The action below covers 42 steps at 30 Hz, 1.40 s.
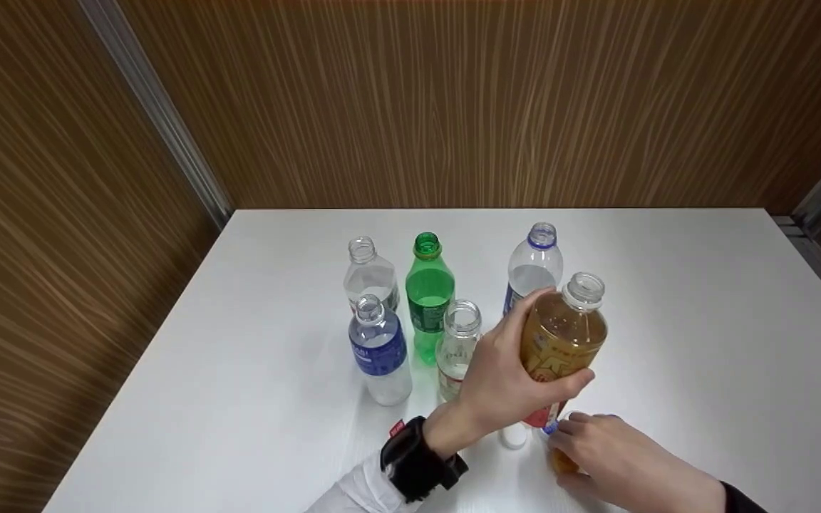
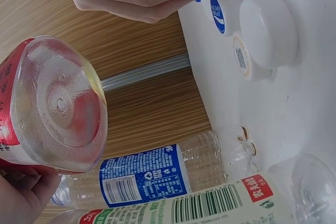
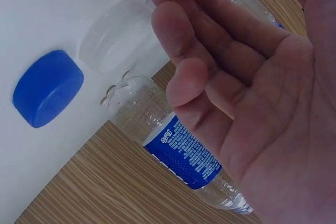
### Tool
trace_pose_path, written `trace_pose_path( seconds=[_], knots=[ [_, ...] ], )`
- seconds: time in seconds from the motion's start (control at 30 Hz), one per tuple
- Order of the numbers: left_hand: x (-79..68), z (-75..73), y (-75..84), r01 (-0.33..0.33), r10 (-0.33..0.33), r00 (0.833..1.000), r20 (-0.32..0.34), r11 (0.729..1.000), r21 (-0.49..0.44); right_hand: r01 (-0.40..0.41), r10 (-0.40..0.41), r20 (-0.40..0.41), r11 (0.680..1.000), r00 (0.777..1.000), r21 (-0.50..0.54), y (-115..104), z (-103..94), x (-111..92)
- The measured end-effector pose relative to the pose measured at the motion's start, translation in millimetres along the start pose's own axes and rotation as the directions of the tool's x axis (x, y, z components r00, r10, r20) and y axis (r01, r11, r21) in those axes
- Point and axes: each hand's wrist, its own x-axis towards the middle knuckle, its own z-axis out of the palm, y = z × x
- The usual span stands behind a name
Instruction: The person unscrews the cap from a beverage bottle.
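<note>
My left hand (image 1: pixel 499 381) grips an uncapped bottle (image 1: pixel 566 324) with a gold and red label, amber in the head view. Its clear base (image 2: pixel 60 98) faces the left wrist camera, raised off the table. Below and to the right, my right hand (image 1: pixel 617 452) pinches an orange cap (image 1: pixel 564 462) between thumb and fingers; the cap's edge also shows at the fingertips in the right wrist view. By the right fingers are a white cap (image 1: pixel 514 436) and a blue cap (image 3: pixel 48 88). Several white caps lie grouped in the left wrist view, one with a blue logo (image 2: pixel 218 14).
Uncapped bottles stand on the white table (image 1: pixel 239 370): a green one (image 1: pixel 430 292), a blue-labelled one (image 1: pixel 380 353), a clear one behind it (image 1: pixel 370 274), a wide-mouthed one (image 1: pixel 459 349) beside my left hand, and a blue-ringed one (image 1: pixel 535 267) behind. Wood-grain panels (image 1: pixel 453 107) enclose the back and left.
</note>
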Motion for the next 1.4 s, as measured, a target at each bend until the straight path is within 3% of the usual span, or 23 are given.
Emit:
trace_pose_path(
  seconds=[0.23,0.5,0.8,0.97,1.07,1.13,1.17,1.3,1.37,1.4],
  knots=[
    [0.5,0.6,-0.9,-0.005,0.005,1.0,0.003,1.0,0.01,0.001,-0.001,-0.004,1.0,1.0,-0.029,-0.2,2.3,1.7],
    [0.1,1.3,-2.6,0.003,-0.003,1.0,0.008,1.0,0.012,0.053,-0.067,-0.09,0.987,0.994,-0.149,-0.3,7.8,1.1],
    [0.1,1.1,-3.8,0.043,-0.043,0.999,0.019,0.999,0.003,0.032,-0.04,-0.082,0.995,0.996,-0.097,-1.3,5.6,0.8],
    [0.0,1.1,-3.8,0.06,-0.06,0.998,0.026,0.998,-0.006,0.027,-0.037,-0.097,0.994,0.995,-0.108,1.9,-9.2,-5.1],
    [0.2,1.1,-4.4,0.061,-0.061,0.998,0.031,0.998,-0.004,-0.03,0.002,-0.173,0.986,0.985,-0.163,5.9,-27.7,-11.1],
    [0.3,1.5,-5.5,0.053,-0.053,0.998,0.033,0.999,0.005,-0.102,0.045,-0.276,0.976,0.96,-0.194,8.6,-41.4,-15.5],
    [0.2,1.5,-5.6,0.053,-0.053,0.998,0.037,0.999,0.008,-0.13,0.052,-0.356,0.971,0.933,-0.2,10.2,-47.2,-17.5],
    [0.3,2.4,-5.8,0.062,-0.062,0.997,0.052,0.998,-0.004,-0.235,0.129,-0.61,0.967,0.782,-0.096,13.9,-68.9,-22.5],
    [0.1,3.1,-5.9,0.07,-0.07,0.996,0.059,0.998,-0.006,-0.229,0.157,-0.709,0.973,0.687,-0.006,13.0,-77.0,-22.7],
    [-0.1,3.8,-6.5,0.067,-0.067,0.996,0.059,0.998,-0.001,-0.225,0.188,-0.731,0.973,0.656,0.048,11.2,-81.4,-22.1]
  ],
)
